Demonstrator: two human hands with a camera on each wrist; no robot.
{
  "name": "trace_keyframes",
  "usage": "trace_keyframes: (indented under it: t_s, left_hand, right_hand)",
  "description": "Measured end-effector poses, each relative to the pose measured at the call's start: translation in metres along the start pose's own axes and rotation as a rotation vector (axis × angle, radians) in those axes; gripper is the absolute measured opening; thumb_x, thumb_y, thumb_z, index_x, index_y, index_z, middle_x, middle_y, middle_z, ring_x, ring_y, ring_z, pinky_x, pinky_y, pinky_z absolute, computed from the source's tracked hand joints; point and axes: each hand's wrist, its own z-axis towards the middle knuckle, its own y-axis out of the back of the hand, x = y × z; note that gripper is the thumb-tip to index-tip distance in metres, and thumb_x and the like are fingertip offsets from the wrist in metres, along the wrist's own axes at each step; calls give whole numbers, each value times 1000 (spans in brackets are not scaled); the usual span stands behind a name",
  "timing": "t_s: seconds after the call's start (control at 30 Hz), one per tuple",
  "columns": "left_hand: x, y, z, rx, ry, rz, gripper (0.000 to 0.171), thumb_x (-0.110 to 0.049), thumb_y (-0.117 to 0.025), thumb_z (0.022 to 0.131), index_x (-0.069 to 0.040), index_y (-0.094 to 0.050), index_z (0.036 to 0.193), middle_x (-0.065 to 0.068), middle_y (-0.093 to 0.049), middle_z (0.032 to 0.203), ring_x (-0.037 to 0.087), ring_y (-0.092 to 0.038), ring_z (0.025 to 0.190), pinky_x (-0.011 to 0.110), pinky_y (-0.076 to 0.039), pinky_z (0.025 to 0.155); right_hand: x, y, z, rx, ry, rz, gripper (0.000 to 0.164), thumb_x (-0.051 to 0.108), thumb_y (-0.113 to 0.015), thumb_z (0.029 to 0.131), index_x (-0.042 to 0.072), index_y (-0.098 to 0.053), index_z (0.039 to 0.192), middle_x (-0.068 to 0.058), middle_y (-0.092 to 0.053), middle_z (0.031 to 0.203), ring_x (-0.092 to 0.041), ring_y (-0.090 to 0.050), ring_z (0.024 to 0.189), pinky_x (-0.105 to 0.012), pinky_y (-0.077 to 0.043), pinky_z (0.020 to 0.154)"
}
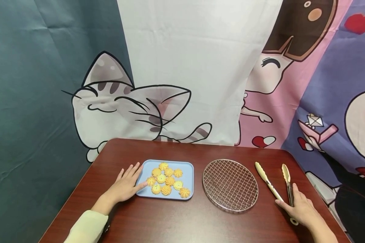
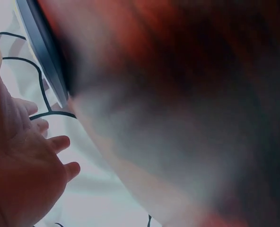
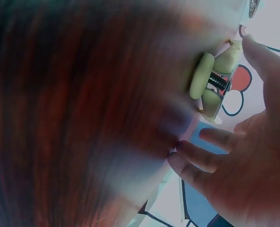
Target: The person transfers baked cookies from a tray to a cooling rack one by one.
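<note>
My left hand (image 1: 124,185) rests at the left edge of a light blue tray (image 1: 187,168), fingers spread and thumb reaching over its rim. Butter cookies (image 1: 169,181), several swirled and flower-shaped ones, lie on the tray. In the left wrist view the hand (image 2: 26,156) shows beside the tray's dark edge (image 2: 48,52). At the right, my right hand (image 1: 301,207) lies over the lower part of the spread tongs (image 1: 269,184), which have cream tips. The right wrist view shows the tongs' spring end (image 3: 218,80) beside the loosely extended fingers, not gripped.
A round wire rack (image 1: 230,185) sits between the tray and the tongs. The dark red wooden table (image 1: 158,222) ends at a back edge before a printed cartoon curtain (image 1: 182,50). A dark shape (image 1: 359,209) stands beyond the table's right side.
</note>
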Motion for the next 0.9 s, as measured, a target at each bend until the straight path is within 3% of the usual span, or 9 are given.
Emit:
trace_keyframes:
  t_s: [0.13,0.33,0.63,0.9]
  left_hand:
    - [-2,-1,-1,19,0,-3,86,-64,-51,98,-4,-34,158,19,-27,165,47,-25,149,71,-13,116]
    - [-3,-2,-2,53,11,-4,89,-66,-51,97,-3,-32,158,19,-27,165,47,-25,149,70,-13,116]
    - [-3,-4,-3,64,3,18,98,-68,-60,91,0,-33,157,21,-29,163,48,-27,148,72,-15,115]
    - [-2,-7,-1,99,-7,24,104,-70,-62,87,0,-32,157,21,-26,165,48,-26,148,71,-15,115]
  right_hand:
    - [2,0,0,26,-26,-18,120,58,-69,89,-28,-7,145,-56,-34,131,-74,-38,112,-78,-35,90]
    - [4,2,-1,68,-92,-47,120,66,-70,84,-27,-20,142,-51,-35,127,-70,-36,112,-78,-38,85]
    - [4,3,2,68,-95,-65,111,68,-72,81,-24,-35,131,-45,-44,112,-64,-42,102,-73,-42,79]
    - [6,8,4,86,-82,-62,102,64,-75,79,-24,-46,120,-36,-51,97,-58,-48,94,-67,-42,81]
